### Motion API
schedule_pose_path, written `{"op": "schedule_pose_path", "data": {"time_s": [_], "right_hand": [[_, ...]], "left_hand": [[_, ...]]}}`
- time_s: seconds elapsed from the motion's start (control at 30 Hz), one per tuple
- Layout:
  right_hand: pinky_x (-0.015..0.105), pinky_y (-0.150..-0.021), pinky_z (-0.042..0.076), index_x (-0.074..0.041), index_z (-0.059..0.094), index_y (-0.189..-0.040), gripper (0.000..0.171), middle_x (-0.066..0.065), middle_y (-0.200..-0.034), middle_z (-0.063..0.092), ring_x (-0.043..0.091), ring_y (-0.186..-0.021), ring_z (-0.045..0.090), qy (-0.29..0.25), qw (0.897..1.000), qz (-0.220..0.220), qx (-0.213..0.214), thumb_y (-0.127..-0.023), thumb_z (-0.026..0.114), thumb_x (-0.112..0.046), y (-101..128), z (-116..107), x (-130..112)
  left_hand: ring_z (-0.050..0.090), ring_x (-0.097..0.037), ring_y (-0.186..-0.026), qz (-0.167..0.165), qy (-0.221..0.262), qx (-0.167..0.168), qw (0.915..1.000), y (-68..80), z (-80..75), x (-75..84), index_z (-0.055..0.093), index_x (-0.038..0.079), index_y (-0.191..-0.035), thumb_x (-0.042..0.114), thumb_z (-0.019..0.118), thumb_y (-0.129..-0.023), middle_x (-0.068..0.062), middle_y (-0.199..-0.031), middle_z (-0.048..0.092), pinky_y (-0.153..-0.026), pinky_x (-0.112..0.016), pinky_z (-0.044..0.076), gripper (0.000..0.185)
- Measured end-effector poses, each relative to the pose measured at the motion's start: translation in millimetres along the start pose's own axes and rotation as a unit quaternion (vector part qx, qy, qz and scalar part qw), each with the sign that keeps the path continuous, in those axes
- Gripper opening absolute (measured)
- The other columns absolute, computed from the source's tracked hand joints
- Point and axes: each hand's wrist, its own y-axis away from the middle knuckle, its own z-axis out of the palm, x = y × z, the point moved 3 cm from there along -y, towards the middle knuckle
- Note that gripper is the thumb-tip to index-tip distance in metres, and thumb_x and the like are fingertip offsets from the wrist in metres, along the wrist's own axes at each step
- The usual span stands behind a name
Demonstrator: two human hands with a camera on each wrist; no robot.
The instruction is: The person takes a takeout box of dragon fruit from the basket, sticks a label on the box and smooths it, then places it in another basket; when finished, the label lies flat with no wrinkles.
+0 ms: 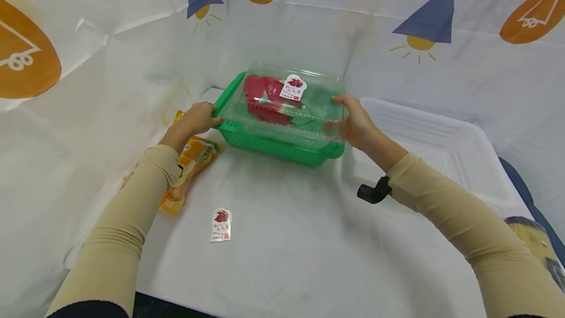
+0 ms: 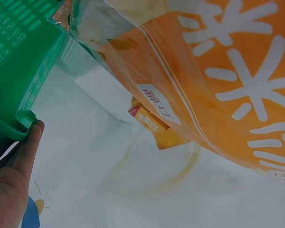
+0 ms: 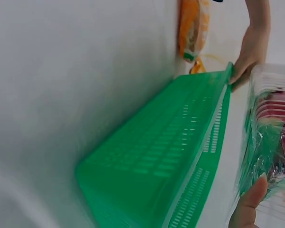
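1. A green basket [image 1: 282, 144] is seen on the white table [image 1: 300, 239], tilted, with its left rim gripped by the left hand [image 1: 198, 118]; the fingers are curled over the edge, and in the left wrist view a fingertip [image 2: 34, 130] is pressed against the rim.
2. A clear plastic box [image 1: 291, 99] is held over the basket by the right hand [image 1: 357, 121], whose fingers are wrapped round the box's right end; only a thumb tip [image 3: 251, 199] is caught in the right wrist view.
3. Red contents are made out through the lid, but their kind cannot be told; a small label [image 1: 293, 88] is stuck on top.
4. Whether the box rests in the basket or is held just above it cannot be told.
5. An orange packet [image 1: 192, 161] lies beside the basket's left end, partly hidden by the left sleeve.
6. A loose sticker [image 1: 221, 225] lies on the table nearer the person.
7. A white tray [image 1: 446, 146] lies to the right, partly covered by the right forearm.
8. A dark object at the lower right edge is cut off and cannot be identified.
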Motion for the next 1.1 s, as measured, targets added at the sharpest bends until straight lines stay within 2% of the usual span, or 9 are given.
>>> {"op": "schedule_pose_path", "data": {"time_s": [0.1,0.27,0.5,0.67,0.8,0.87,0.93,1.0,1.1], "right_hand": [[0.053,-0.100,0.035,-0.020,0.002,-0.144,0.063,0.018,-0.142,0.026,0.041,-0.125,0.039,0.009,1.000,-0.003,0.002,-0.095,0.039,-0.036,-4,-1,1],[0.052,-0.101,0.034,-0.023,-0.014,-0.145,0.075,0.013,-0.151,0.003,0.042,-0.127,0.037,0.002,1.000,0.004,0.001,-0.094,0.039,-0.036,-9,-1,-1],[0.051,-0.101,0.033,-0.024,-0.009,-0.148,0.072,0.031,-0.145,0.021,0.043,-0.128,0.034,0.003,1.000,0.016,0.007,-0.094,0.037,-0.036,-17,-1,-1],[0.052,-0.099,0.036,-0.020,-0.002,-0.149,0.068,0.020,-0.153,0.004,0.045,-0.130,0.033,0.002,1.000,0.013,0.017,-0.095,0.037,-0.034,-26,1,-2],[0.047,-0.079,0.051,-0.020,-0.007,-0.148,0.073,0.017,-0.153,0.000,0.046,-0.126,0.037,0.002,0.999,0.016,0.039,-0.094,0.041,-0.034,-33,3,-3],[0.042,-0.067,0.054,-0.021,-0.011,-0.148,0.078,0.023,-0.150,0.004,0.046,-0.125,0.038,0.001,0.999,0.020,0.049,-0.093,0.043,-0.034,-37,4,-2],[0.039,-0.061,0.053,-0.023,-0.015,-0.148,0.082,0.028,-0.146,0.010,0.045,-0.122,0.041,-0.002,0.998,0.022,0.058,-0.093,0.045,-0.035,-40,5,-1],[0.041,-0.063,0.052,-0.023,-0.016,-0.148,0.084,0.033,-0.142,0.016,0.044,-0.119,0.042,-0.004,0.998,0.021,0.063,-0.092,0.046,-0.035,-42,6,-1],[0.048,-0.074,0.050,-0.022,-0.011,-0.148,0.081,0.033,-0.140,0.017,0.043,-0.116,0.043,0.000,0.998,0.017,0.065,-0.092,0.046,-0.034,-47,7,1]], "left_hand": [[0.043,-0.025,-0.067,0.000,-0.002,0.005,1.0000,0.5,2.4,0.6,0.051,-0.002,-0.084,0.018,0.052,-0.098,-0.007,-0.068,0.039,-0.066,-0.037,0.038,0.024],[0.042,-0.024,-0.066,0.003,-0.004,0.007,1.0000,0.6,2.6,1.1,0.049,-0.001,-0.081,0.018,0.052,-0.098,-0.006,-0.066,0.036,-0.066,-0.037,0.038,0.025],[0.041,-0.024,-0.066,0.002,-0.006,0.006,1.0000,0.1,3.1,1.5,0.048,0.000,-0.079,0.018,0.051,-0.098,-0.006,-0.067,0.035,-0.066,-0.037,0.037,0.027],[0.043,-0.026,-0.069,-0.003,-0.003,0.000,1.0000,0.6,2.6,1.1,0.050,-0.003,-0.085,0.019,0.051,-0.099,-0.008,-0.069,0.037,-0.068,-0.038,0.038,0.025],[0.045,-0.028,-0.074,-0.010,0.000,-0.001,1.0000,1.4,2.8,0.2,0.052,-0.004,-0.089,0.018,0.051,-0.099,-0.010,-0.074,0.042,-0.070,-0.039,0.039,0.024],[0.046,-0.029,-0.076,-0.011,0.001,0.000,0.9999,1.5,3.1,-0.4,0.052,-0.004,-0.090,0.018,0.051,-0.098,-0.012,-0.076,0.045,-0.071,-0.040,0.040,0.024],[0.046,-0.029,-0.077,-0.012,0.001,0.000,0.9999,1.4,3.1,-0.6,0.052,-0.004,-0.090,0.018,0.051,-0.098,-0.012,-0.078,0.046,-0.072,-0.041,0.040,0.024],[0.046,-0.029,-0.077,-0.012,0.003,-0.001,0.9999,1.0,3.2,-0.8,0.052,-0.004,-0.090,0.018,0.051,-0.098,-0.012,-0.078,0.046,-0.073,-0.041,0.040,0.023],[0.045,-0.029,-0.076,-0.008,0.005,0.002,1.0000,0.5,2.9,-0.5,0.052,-0.003,-0.088,0.018,0.051,-0.098,-0.011,-0.075,0.044,-0.073,-0.041,0.039,0.023]]}}
